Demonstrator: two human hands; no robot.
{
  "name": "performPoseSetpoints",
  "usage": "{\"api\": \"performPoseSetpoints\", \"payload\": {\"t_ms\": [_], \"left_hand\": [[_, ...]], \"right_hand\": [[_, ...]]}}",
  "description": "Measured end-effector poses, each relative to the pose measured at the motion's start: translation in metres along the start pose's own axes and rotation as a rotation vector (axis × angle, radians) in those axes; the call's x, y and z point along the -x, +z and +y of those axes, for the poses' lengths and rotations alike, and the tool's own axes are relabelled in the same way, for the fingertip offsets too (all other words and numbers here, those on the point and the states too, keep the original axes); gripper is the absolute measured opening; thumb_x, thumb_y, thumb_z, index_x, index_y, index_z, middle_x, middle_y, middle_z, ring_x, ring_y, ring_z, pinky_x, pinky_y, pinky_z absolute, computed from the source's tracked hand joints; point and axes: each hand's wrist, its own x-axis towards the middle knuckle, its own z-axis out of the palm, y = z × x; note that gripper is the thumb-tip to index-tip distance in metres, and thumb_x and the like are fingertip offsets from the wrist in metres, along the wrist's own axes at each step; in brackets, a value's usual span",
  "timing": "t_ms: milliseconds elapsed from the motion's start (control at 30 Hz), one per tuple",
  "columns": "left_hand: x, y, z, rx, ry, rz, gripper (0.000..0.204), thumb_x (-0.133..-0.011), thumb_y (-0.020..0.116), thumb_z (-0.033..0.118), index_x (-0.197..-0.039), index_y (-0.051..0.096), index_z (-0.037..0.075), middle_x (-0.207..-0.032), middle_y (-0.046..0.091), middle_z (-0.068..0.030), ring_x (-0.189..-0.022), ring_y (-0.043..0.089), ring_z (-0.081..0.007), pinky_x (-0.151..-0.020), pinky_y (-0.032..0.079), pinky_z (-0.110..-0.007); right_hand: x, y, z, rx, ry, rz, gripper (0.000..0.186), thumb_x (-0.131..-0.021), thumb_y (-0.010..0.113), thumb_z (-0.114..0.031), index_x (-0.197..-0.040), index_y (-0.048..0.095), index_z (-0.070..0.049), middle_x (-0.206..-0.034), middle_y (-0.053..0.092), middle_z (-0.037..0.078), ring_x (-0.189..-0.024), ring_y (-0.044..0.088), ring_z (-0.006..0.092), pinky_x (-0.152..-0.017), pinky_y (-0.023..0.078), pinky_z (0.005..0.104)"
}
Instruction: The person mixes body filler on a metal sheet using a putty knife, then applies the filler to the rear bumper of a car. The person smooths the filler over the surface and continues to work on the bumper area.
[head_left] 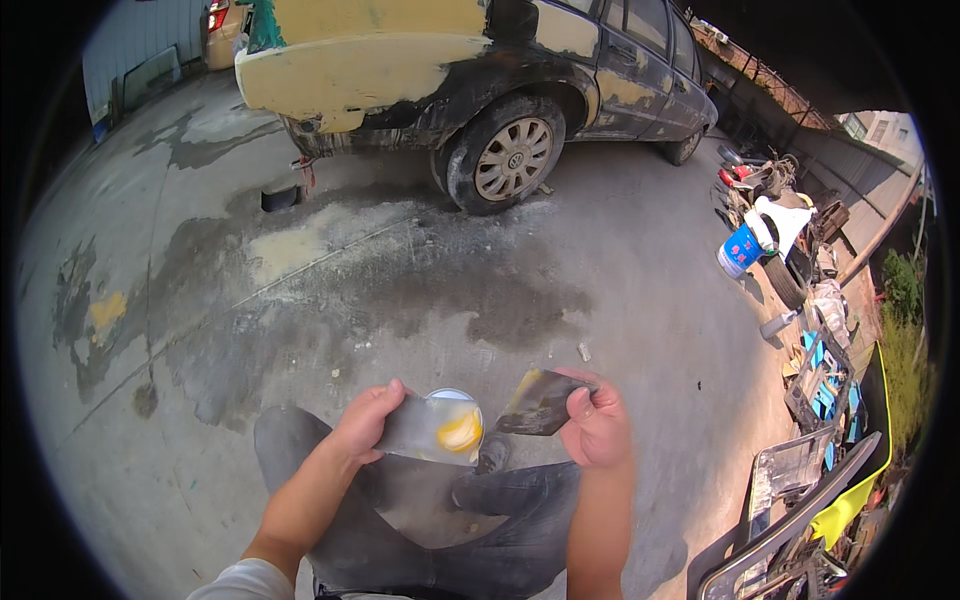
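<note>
My left hand (370, 418) is closed on the left end of a flat grey mixing plate (412, 432), held level above my legs. A mound of yellow and cream putty (460, 432) sits at the plate's right end. My right hand (598, 422) pinches a dark, thin rectangular scraper (540, 408) with yellowish smears along its left edge. The scraper is just right of the plate, and the two are apart. Behind the plate shows part of a pale round rim (450, 394); the plate hides the rest of it.
Ahead stands a dark car (650, 95) with large beige filler patches and a dusty rear wheel (515, 158). On the right lie a blue and white bucket (740, 250), a tyre (783, 282) and heaped car parts (790, 480). Stained concrete (300, 330) lies between.
</note>
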Motion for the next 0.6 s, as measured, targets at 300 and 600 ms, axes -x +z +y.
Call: {"api": "performPoseSetpoints", "payload": {"t_ms": [300,600], "left_hand": [[-0.003,0.004,-0.021,0.021,0.611,0.29,0.029,-0.09,0.063,0.026,-0.095,0.065,-0.002,-0.078,0.058,0.0034,-0.07,0.049,-0.0048,-0.064,0.041,-0.022],[0.01,0.024,-0.025,-0.362,0.762,0.335,0.031,-0.095,0.054,0.025,-0.097,0.065,-0.004,-0.078,0.06,-0.0006,-0.068,0.05,-0.0066,-0.062,0.041,-0.022]], "right_hand": [[0.013,0.036,0.086,0.953,-0.161,0.316,0.024,-0.09,0.057,-0.007,-0.113,0.062,-0.001,-0.105,0.061,0.013,-0.095,0.059,0.022,-0.081,0.047,0.0296],[-0.002,0.064,0.096,1.338,-0.569,0.266,0.036,-0.071,0.066,0.003,-0.106,0.067,-0.008,-0.099,0.059,0.011,-0.092,0.058,0.0278,-0.078,0.049,0.0351]]}}
